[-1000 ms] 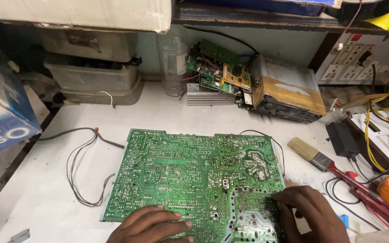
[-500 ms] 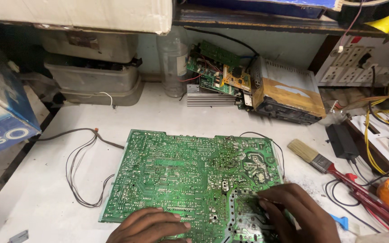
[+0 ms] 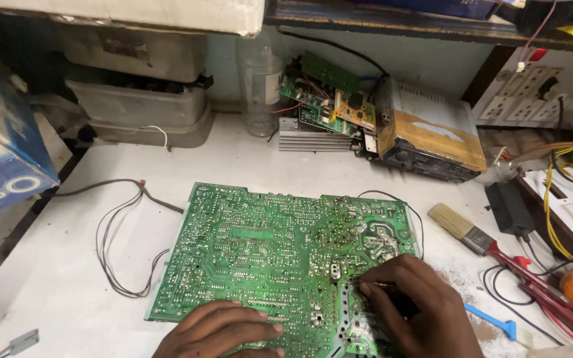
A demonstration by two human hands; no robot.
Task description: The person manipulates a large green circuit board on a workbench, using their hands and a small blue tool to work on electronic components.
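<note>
- Head view: since a second ago my right hand (image 3: 419,305) has slid left along the board's near edge; the left hand (image 3: 223,329) hasn't moved.
- Board (image 3: 280,258) lies solder side up, mid-bench.
- Right fingers pinch something thin, perhaps a probe; too dark to tell.
- Left fingers pressed together, flat on the board.
- Risk, I judge: a slip bridges joints, or the board skates toward the brush (image 3: 472,232).
- Containers: grey bins (image 3: 134,106) behind; contents hidden. Clear bottle (image 3: 262,86) seems empty.
</note>
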